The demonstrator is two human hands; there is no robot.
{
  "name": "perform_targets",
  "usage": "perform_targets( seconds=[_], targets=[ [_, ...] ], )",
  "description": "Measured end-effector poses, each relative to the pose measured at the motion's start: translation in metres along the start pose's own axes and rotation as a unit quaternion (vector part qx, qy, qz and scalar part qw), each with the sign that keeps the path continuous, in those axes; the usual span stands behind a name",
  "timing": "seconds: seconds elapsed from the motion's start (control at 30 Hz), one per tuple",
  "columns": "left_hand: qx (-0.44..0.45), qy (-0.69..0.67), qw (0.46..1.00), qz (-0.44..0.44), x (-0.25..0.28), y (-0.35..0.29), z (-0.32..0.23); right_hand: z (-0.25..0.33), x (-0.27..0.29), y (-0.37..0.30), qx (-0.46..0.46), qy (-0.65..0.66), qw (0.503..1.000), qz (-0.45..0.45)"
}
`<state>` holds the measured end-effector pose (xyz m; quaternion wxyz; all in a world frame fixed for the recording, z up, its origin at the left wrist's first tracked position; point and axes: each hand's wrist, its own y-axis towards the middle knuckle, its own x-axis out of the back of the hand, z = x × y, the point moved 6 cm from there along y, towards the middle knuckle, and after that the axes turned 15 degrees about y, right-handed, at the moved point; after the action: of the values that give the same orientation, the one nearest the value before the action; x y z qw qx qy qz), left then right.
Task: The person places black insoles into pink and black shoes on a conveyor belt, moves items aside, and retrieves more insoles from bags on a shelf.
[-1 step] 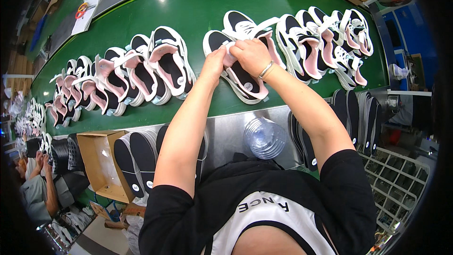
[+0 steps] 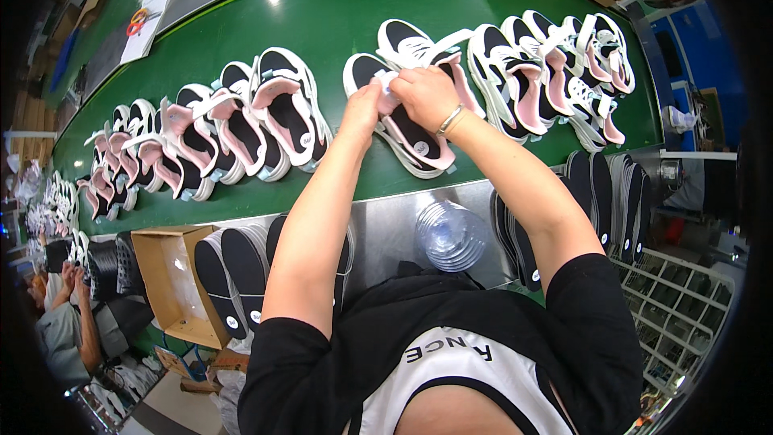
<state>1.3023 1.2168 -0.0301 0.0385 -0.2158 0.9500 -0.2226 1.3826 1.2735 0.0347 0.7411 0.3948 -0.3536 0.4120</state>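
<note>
A black-and-white sneaker (image 2: 413, 163) with pink lining stands on the green table, its heel toward me and a round white sticker on its insole. At its opening, my left hand (image 2: 364, 113) pinches the left side of the tongue (image 2: 387, 101). My right hand (image 2: 425, 97) is closed on the tongue's other side, fingers bent over it and knuckles up. Part of the tongue and laces is hidden under my fingers. Just behind leans the matching sneaker (image 2: 400, 38), its white strap (image 2: 451, 46) sticking out to the right.
Rows of similar sneakers (image 2: 283, 105) stand left and right on the green belt-like table (image 2: 322, 0). Nearer me, stacks of black insoles (image 2: 241, 262), a cardboard box (image 2: 165, 274) and a clear plastic container (image 2: 451, 235) line the metal edge. Another person's hands (image 2: 74, 278) work far left.
The view has shifted very slightly. Both my hands stay on the sneaker's tongue, with hardly any visible movement.
</note>
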Motion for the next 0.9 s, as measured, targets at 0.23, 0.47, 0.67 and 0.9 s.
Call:
perform_targets(
  seconds=[0.23,0.47,0.67,0.9],
  targets=[
    [-0.257,0.357,0.854,-0.278,0.041,-0.002,-0.047,0.062,0.066,-0.081,-0.070,0.278,0.954,0.089],
    [-0.468,0.505,0.608,-0.395,-0.016,-0.055,-0.104,0.085,0.055,-0.184,-0.174,0.088,0.962,0.189],
    [-0.345,0.389,0.848,-0.102,-0.084,0.005,-0.085,0.005,0.138,-0.269,-0.420,0.016,0.897,-0.134],
    [-0.206,0.432,0.869,-0.128,-0.067,0.006,-0.064,-0.027,0.115,-0.401,-0.597,-0.044,0.798,-0.070]
  ],
)
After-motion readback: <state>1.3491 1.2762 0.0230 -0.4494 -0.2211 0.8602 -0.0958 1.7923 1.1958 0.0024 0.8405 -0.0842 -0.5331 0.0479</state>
